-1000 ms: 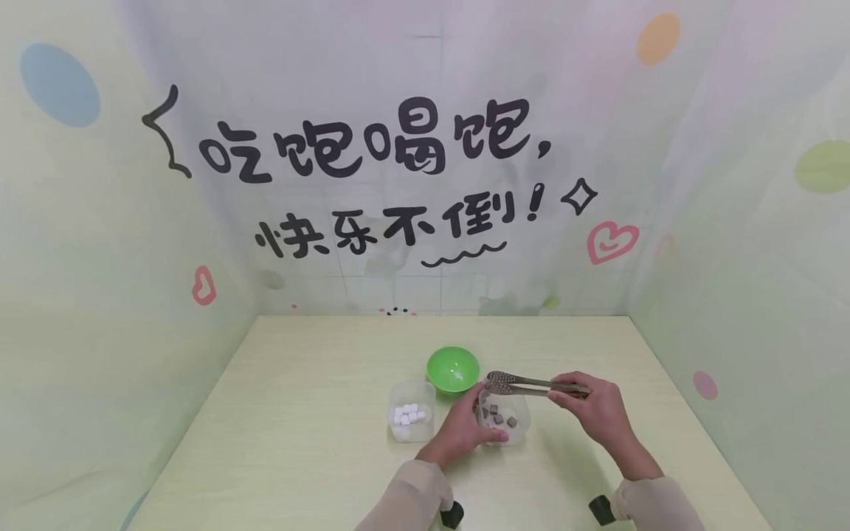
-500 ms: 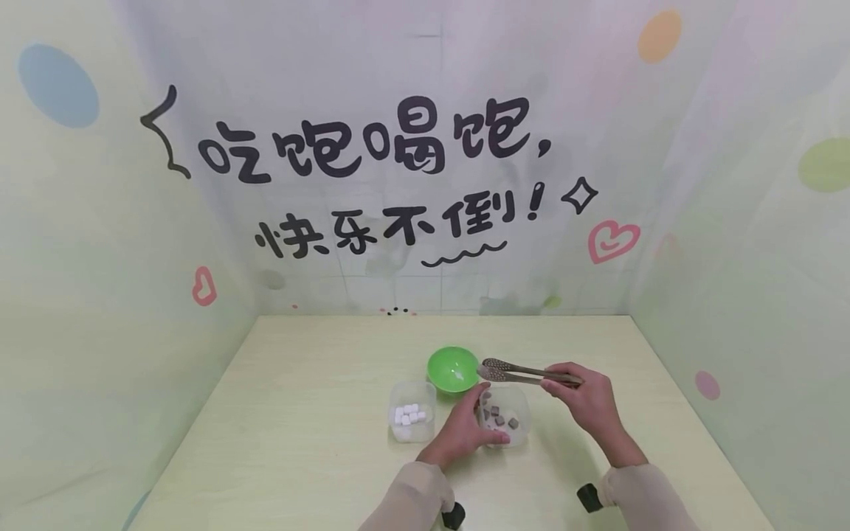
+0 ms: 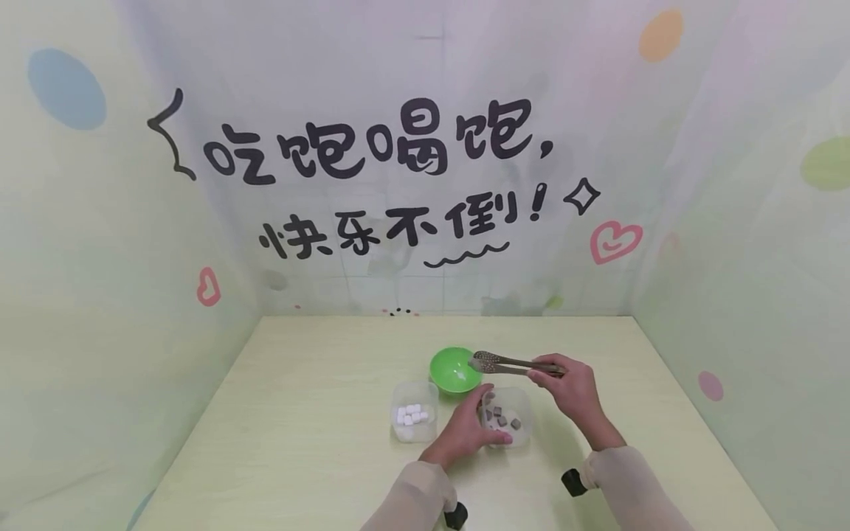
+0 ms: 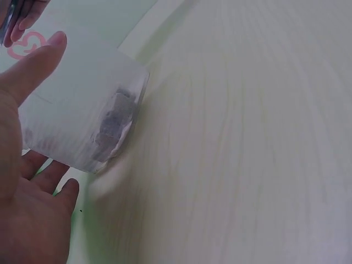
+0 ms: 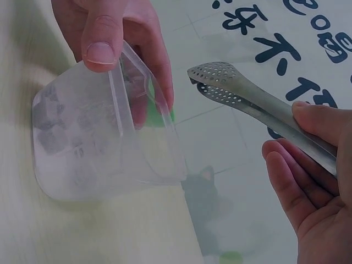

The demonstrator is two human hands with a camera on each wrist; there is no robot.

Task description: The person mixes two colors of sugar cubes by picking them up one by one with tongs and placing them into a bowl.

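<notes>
Head view: my right hand [image 3: 576, 387] grips tongs [image 3: 511, 361], tips at the right rim of the green bowl [image 3: 451, 370]; my left hand [image 3: 463, 431] grips a clear tub [image 3: 526, 411] of dark cubes [image 3: 502, 421], nearer me.

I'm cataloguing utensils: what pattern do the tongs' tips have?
The tongs' tips carry many small holes, clearest in the right wrist view.

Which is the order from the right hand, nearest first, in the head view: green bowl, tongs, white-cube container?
1. Tongs, held in the right hand
2. Green bowl, left, toward the back
3. White-cube container, farthest left
</notes>
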